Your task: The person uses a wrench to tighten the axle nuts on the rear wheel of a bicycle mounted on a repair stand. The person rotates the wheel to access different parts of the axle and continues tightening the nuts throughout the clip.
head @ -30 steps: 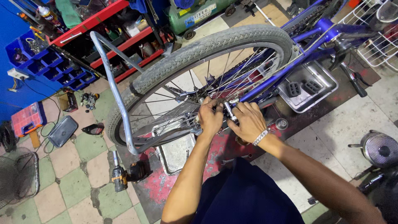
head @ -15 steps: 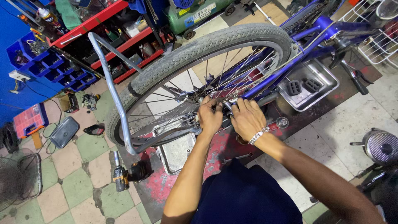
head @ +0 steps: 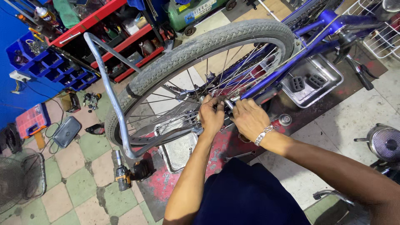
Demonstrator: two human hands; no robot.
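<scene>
While both forearms reach up from the bottom edge over a dark blue lap, the hands meet at the hub of a bicycle wheel (head: 200, 62) near frame centre. Left hand (head: 211, 116): fingers curled tight around the axle area on the spoke side; what exactly they pinch is hidden. Right hand (head: 250, 118): fingers bent and closed at the end of the blue frame stay (head: 287, 68), a silver bracelet (head: 262, 135) on the wrist; whether it grips a tool or nut cannot be told. The hands are just beside each other, almost touching.

At 7 o'clock from the hands, a cordless driver (head: 125, 175) lies on the tiled floor, next to a flat metal tray (head: 179, 152) under the wheel. A bent silver tube (head: 112, 96) runs along the tyre's outer side at 9 o'clock. At 2 o'clock, a second metal tray (head: 329, 73) holds two black pedals (head: 306, 82). Farther off, at 10 o'clock, blue parts bins (head: 50, 62) and a red shelf rack (head: 121, 39); at 12 o'clock, a green compressor tank (head: 196, 12).
</scene>
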